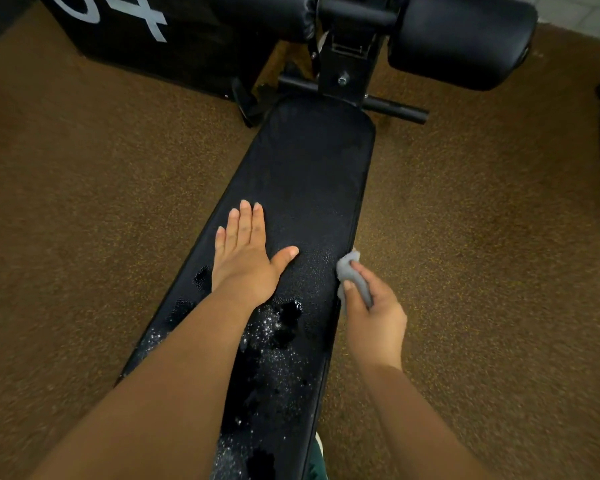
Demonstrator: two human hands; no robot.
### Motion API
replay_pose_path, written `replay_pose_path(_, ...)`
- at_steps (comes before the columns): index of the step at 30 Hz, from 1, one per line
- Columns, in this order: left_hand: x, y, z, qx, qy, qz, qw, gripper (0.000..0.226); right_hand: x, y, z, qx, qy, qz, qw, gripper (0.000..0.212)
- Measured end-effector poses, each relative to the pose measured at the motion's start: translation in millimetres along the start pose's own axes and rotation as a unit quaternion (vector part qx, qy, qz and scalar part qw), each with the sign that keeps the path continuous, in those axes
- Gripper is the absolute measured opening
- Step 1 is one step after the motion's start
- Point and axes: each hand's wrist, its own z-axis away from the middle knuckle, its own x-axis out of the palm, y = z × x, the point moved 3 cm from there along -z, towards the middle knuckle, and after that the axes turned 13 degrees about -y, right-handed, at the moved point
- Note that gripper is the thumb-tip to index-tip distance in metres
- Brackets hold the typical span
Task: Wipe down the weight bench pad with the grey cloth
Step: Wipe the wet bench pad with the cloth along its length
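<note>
Two hands: flat left hand [248,258], right hand [374,306] around grey cloth [352,271]

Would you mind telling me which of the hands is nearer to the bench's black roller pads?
The left hand, flat on the bench pad, reaches farther toward the roller pads. The right hand, holding the grey cloth at the pad's edge, sits farther back.

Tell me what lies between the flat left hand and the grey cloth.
In the head view, only wet, droplet-speckled bench pad separates the left hand from the grey cloth.
</note>
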Motion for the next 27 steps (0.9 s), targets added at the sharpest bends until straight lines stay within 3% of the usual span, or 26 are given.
replay_pose_path(6,3,1,0,-0.002,0.021,-0.01,1.0,0.085,10,22,58,0.021,-0.051,0.074,0.996,0.037)
replay_pose_path(10,4,0,0,-0.003,0.021,-0.014,1.0,0.086,-4,14,76,-0.063,-0.099,0.151,0.982,0.04)
replay_pose_path(14,3,-1,0,0.0,0.017,-0.007,1.0,0.086,-9,-11,41,-0.17,-0.074,0.201,0.962,0.039)
replay_pose_path(18,1,-1,1,0.008,0.008,0.006,1.0,0.085,21,-13,3,-0.246,-0.079,0.312,0.914,0.038)
replay_pose_path(24,-2,3,-1,-0.008,-0.003,0.008,1.0,0.085,42,-5,50,-0.324,-0.182,0.29,0.882,0.035)
replay_pose_path(27,-6,3,-1,-0.002,-0.016,0.022,1.0,0.082,41,-11,52,-0.295,-0.264,0.286,0.873,0.04)
